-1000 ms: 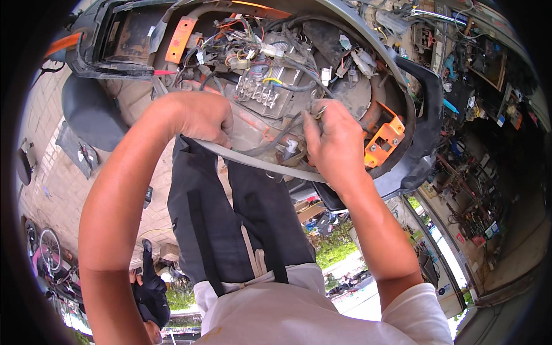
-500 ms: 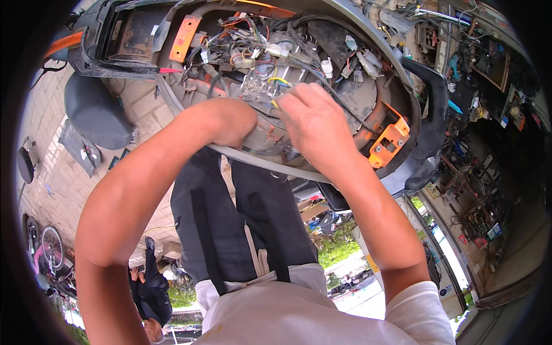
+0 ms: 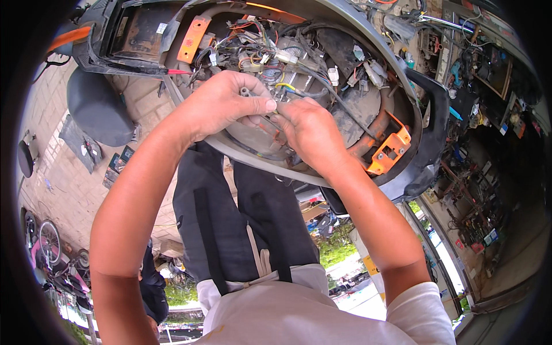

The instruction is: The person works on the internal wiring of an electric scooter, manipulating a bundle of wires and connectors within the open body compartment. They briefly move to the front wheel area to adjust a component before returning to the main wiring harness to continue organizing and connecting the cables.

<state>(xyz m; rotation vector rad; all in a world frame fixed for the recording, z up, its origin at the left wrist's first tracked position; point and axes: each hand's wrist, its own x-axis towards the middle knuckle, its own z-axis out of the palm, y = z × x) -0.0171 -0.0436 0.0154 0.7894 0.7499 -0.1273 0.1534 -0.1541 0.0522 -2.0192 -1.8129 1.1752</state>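
My left hand [image 3: 227, 106] is above the open scooter body [image 3: 270, 164], its fingers closed on a small grey metal tool [image 3: 245, 92] with a rounded end; the palm hides most of it. Close beside it, my right hand [image 3: 313, 126] has its thumb and fingertips pinched together, nearly touching the left thumb. Whatever lies in that pinch is too small and covered to make out. Just beyond the fingertips are a finned metal box [image 3: 302, 80], a yellow wire [image 3: 284, 85] and tangled wiring [image 3: 259, 49] with white connectors.
Orange brackets [image 3: 194, 39] are fixed to the frame, another orange bracket [image 3: 391, 150] at right. On the paving lies a black seat [image 3: 99, 109]. Shelves cluttered with tools and parts [image 3: 471, 213] stand at right. A bicycle [image 3: 50, 241] and a person in dark clothes [image 3: 153, 287] are behind at lower left.
My left hand has come up from inside the scooter body, and the metal tool now shows in it. My right hand has shifted slightly down and right. The view has moved slightly.
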